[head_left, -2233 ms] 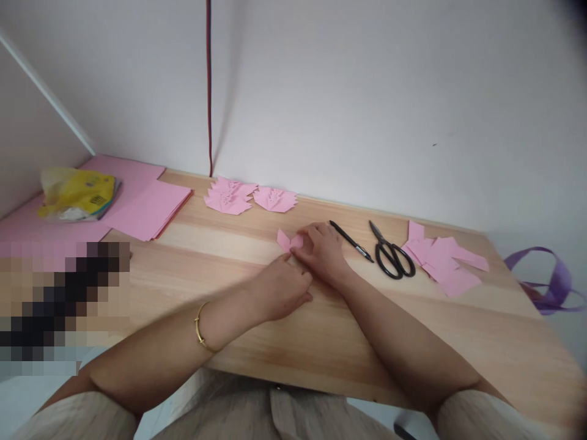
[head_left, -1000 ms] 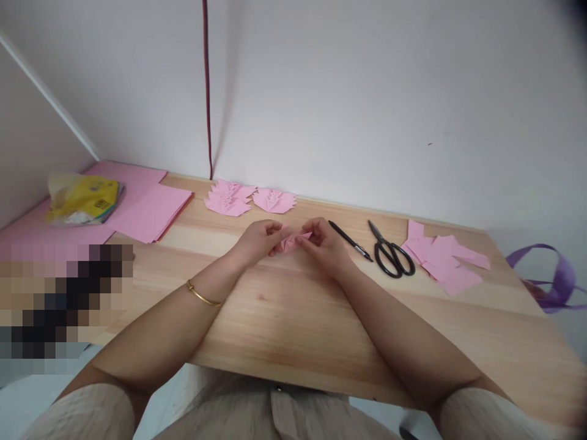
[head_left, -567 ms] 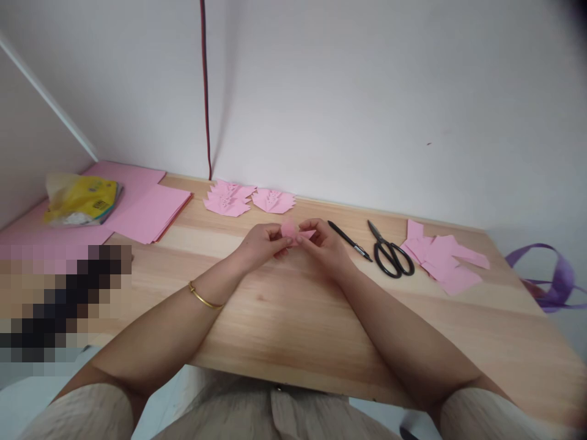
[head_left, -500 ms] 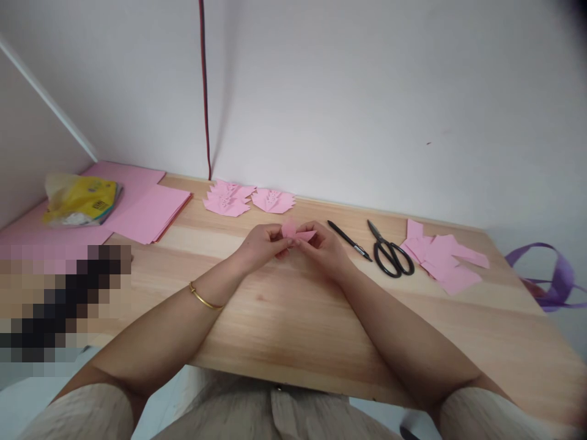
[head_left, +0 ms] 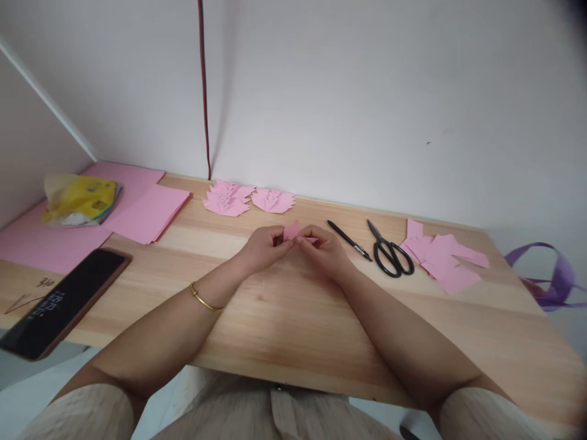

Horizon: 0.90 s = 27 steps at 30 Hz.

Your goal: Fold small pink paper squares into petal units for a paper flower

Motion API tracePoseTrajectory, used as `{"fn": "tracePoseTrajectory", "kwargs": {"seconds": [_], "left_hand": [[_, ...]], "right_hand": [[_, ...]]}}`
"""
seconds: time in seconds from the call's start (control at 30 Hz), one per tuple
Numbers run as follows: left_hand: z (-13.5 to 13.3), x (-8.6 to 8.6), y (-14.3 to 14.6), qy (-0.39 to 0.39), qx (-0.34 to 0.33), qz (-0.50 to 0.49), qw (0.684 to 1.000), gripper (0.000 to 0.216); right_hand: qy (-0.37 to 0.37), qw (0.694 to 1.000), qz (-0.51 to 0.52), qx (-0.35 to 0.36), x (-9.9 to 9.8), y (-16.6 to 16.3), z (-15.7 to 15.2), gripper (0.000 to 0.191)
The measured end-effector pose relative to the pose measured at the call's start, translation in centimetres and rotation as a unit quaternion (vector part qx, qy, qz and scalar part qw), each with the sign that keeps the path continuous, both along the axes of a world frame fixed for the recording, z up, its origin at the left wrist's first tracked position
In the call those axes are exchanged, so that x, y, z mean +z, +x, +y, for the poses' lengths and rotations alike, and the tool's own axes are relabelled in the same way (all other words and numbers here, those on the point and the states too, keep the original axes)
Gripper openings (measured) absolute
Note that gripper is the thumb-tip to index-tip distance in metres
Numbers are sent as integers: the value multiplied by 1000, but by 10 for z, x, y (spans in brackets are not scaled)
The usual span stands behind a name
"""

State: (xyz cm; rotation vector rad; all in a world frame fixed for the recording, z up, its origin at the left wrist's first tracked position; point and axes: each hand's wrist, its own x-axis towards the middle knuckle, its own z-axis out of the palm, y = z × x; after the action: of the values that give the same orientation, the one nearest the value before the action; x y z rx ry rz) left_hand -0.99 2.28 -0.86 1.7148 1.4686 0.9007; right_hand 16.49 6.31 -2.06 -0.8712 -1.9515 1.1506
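Between my two hands is a small folded piece of pink paper [head_left: 290,231], mostly covered by the fingers. My left hand [head_left: 266,247] pinches its left side, and my right hand [head_left: 321,249] pinches the right, with the thumbs nearly touching. Behind them, close to the wall, lie pink paper cut-outs [head_left: 274,200] with jagged edges and small holes. A black pen [head_left: 349,240] rests to the right of my right hand. Beside the pen are black-handled scissors [head_left: 389,253], lying with their blades pointing away from me.
Pink paper scraps [head_left: 443,260] are heaped right of the scissors. At left are pink sheets [head_left: 142,214], a yellow plastic packet [head_left: 87,198] and a phone [head_left: 68,302] overhanging the wooden table's [head_left: 284,330] front edge. A purple strap [head_left: 562,275] hangs past the right edge.
The pink paper between my fingers has shifted, and its pointed flap on the right is now mostly behind my right fingers. Both hands stay in nearly the same place.
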Motion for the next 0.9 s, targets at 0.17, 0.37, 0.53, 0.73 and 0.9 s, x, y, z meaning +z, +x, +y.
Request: {"fn": "tracePoseTrajectory", "kwargs": {"seconds": [0.17, 0.37, 0.53, 0.73, 0.9], "left_hand": [[-1, 2, 1, -4, 5, 3, 1000, 23], [0, -1, 1, -2, 13, 11, 1000, 23], [-1, -2, 2, 56, 5, 84, 995, 27], [-2, -1, 2, 73, -17, 124, 989, 25], [-2, -1, 1, 64, -16, 122, 990, 26]], "right_hand": [[9, 1000, -12, 0, -1, 1, 2, 23], [7, 1000, -12, -1, -3, -1, 0, 9], [33, 998, -54, -15, 1, -4, -5, 4], [48, 994, -95, -20, 2, -3, -6, 11], [55, 994, -94, -8, 2, -3, -6, 14]]}}
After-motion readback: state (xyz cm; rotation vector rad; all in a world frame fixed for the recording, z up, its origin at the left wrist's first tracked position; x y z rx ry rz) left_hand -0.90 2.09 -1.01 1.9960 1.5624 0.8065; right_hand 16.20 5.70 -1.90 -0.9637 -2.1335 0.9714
